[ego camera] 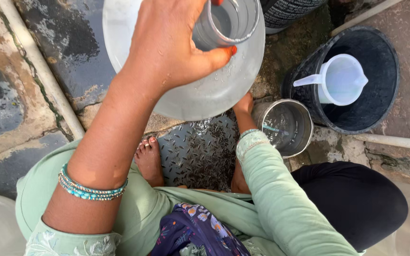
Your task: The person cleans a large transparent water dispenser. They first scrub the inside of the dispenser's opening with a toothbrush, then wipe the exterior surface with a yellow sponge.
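You held a steel tumbler (pixel 226 21) over the pale basin (pixel 205 95).
Your left hand (pixel 167 42) clasped its shiny rim; your right hand (pixel 244 106), beneath the basin, hid its grip.

Your left hand (pixel 167 42) is raised close to the camera, fingers curled in a firm grip, thumb pressed sideways, forearm bare. Your right hand (pixel 244 106) reaches lower, beyond your bare foot (pixel 149 159), its fingers hidden.

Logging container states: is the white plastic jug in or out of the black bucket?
In: white plastic jug sits inside the round black bucket, within its rim.
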